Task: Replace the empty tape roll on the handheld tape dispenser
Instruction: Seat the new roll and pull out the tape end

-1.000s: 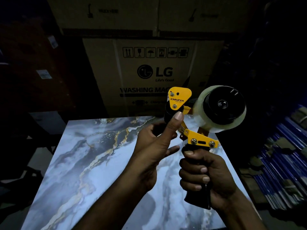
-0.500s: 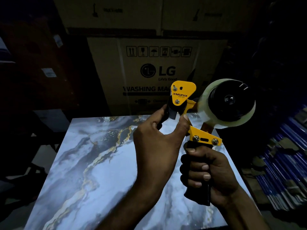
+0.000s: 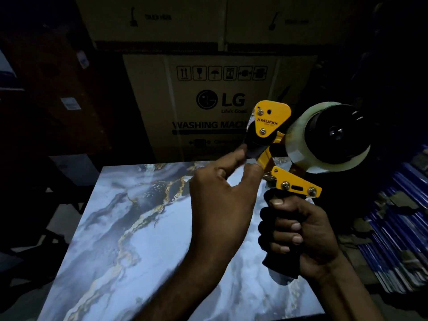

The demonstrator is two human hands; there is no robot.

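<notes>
A yellow and black handheld tape dispenser is held upright above the marble table. A full roll of clear tape sits on its black hub at the right. My right hand is wrapped around the black handle below the yellow plate. My left hand reaches up to the dispenser's front end, thumb and forefinger pinched together just under the black roller. Whether a tape end lies between those fingertips is too dark and blurred to tell.
A blue, white and gold marble table lies below the hands. Stacked cardboard boxes, one marked LG washing machine, stand right behind it. A blue striped heap lies at the right. Dark surroundings at the left.
My left hand turned from an open palm with one finger on the yellow plate to a pinch under the roller. The dispenser rose slightly and shifted right.
</notes>
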